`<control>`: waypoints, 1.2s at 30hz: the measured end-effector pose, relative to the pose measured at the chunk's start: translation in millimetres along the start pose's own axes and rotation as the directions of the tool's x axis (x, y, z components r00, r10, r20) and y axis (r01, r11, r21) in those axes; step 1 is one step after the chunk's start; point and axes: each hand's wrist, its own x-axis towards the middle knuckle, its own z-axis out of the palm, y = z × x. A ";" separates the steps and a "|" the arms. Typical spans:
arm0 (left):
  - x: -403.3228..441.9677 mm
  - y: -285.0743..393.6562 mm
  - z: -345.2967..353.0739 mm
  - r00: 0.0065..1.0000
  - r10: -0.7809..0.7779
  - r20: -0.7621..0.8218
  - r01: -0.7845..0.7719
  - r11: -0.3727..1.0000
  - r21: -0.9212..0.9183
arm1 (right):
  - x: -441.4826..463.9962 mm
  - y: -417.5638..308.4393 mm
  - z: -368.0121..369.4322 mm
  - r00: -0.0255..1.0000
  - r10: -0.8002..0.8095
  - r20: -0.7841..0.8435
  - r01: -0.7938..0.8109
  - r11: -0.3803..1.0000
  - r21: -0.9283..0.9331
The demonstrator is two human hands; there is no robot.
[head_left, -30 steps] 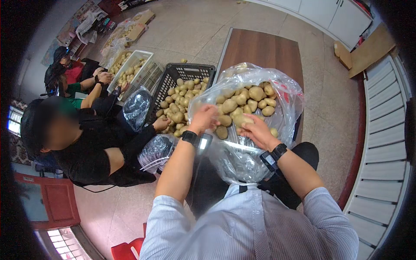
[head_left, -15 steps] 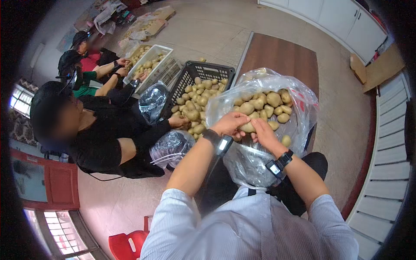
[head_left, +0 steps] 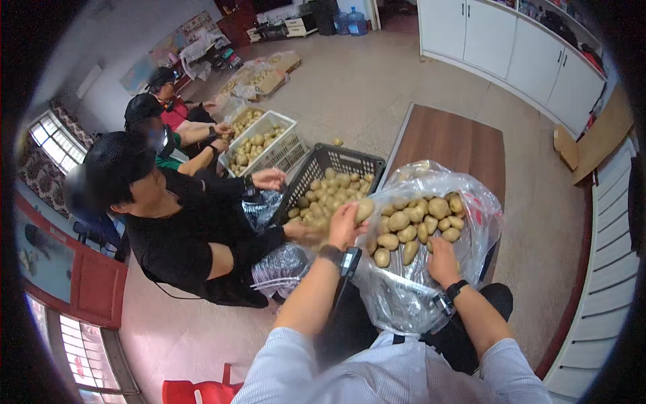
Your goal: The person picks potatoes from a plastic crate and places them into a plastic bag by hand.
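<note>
My left hand [head_left: 344,227] is closed on a potato [head_left: 364,210], held up at the left rim of a clear plastic bag [head_left: 479,202], beside the black crate [head_left: 343,156]. Several potatoes [head_left: 399,220] lie in the open bag. My right hand [head_left: 442,261] is over the bag's right part, close to the potatoes; its fingertips are bent among them, and whether they grip one is not clear. More potatoes [head_left: 331,192] fill the black crate.
A brown board [head_left: 452,138] extends behind the bag. Left of the crate sits a co-worker [head_left: 195,222] in black, with further people beyond at a white crate [head_left: 286,128]. A red chair [head_left: 202,392] stands at the bottom left.
My hands, together on a potato half a second ago, have parted: the left moved toward the black crate with a potato, the right moved right. The view has tilted up. The co-worker raised one hand.
</note>
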 end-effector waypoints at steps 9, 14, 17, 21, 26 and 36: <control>39.2 -40.0 -97.0 0.924 0.133 -0.359 -0.136 0.991 0.018 | -13.7 -1.2 -7.9 0.978 0.098 0.182 -0.069 0.984 -0.162; 61.4 -56.7 -149.8 0.917 0.212 -0.337 0.037 0.796 0.604 | -24.7 9.5 9.0 0.976 0.026 0.215 0.019 0.979 -0.205; 87.9 -81.5 -197.4 0.879 0.461 -0.122 0.176 -0.075 0.981 | -25.1 6.8 7.5 0.966 0.010 0.258 0.043 0.979 -0.201; 62.7 -49.6 -161.9 0.969 0.246 0.010 0.060 -0.276 0.959 | -25.9 2.5 0.3 0.951 0.033 0.308 0.007 0.992 -0.128; 122.8 -90.4 -246.9 0.958 0.066 0.279 -0.275 -0.067 0.959 | -26.7 -1.6 2.5 0.960 0.071 0.273 -0.069 0.997 -0.016; 37.9 -26.0 -140.2 0.983 0.157 0.094 -0.006 -0.485 0.875 | -30.1 -0.2 7.9 0.971 0.094 0.218 -0.141 0.967 0.214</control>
